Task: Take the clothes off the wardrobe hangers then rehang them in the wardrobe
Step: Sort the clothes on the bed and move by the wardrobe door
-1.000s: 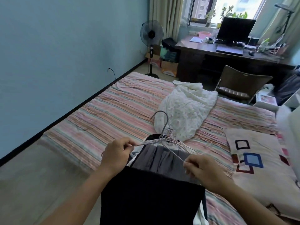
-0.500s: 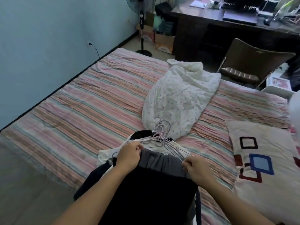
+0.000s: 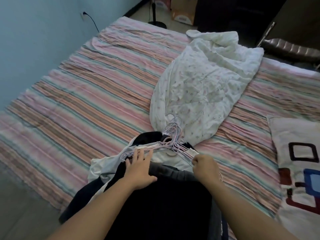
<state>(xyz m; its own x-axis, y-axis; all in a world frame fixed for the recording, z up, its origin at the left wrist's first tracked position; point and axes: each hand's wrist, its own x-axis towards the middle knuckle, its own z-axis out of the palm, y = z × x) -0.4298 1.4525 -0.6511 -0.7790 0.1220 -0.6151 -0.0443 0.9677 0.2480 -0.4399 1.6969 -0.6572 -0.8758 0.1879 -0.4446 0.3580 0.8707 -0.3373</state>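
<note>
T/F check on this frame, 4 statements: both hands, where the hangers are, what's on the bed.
1. The left hand lies flat with fingers spread on the pile of clothes. True.
2. The right hand is open and holds nothing. False: it pinches the hangers at their right end.
3. The hangers hang in a wardrobe. False: they lie on the clothes on the bed.
4. A white quilt lies on the striped bed. True.

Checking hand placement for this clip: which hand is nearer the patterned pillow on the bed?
Right. The right hand pinches the hanger ends on the pillow's side of the clothes pile; the left hand lies flat on the pile, farther away.
</note>
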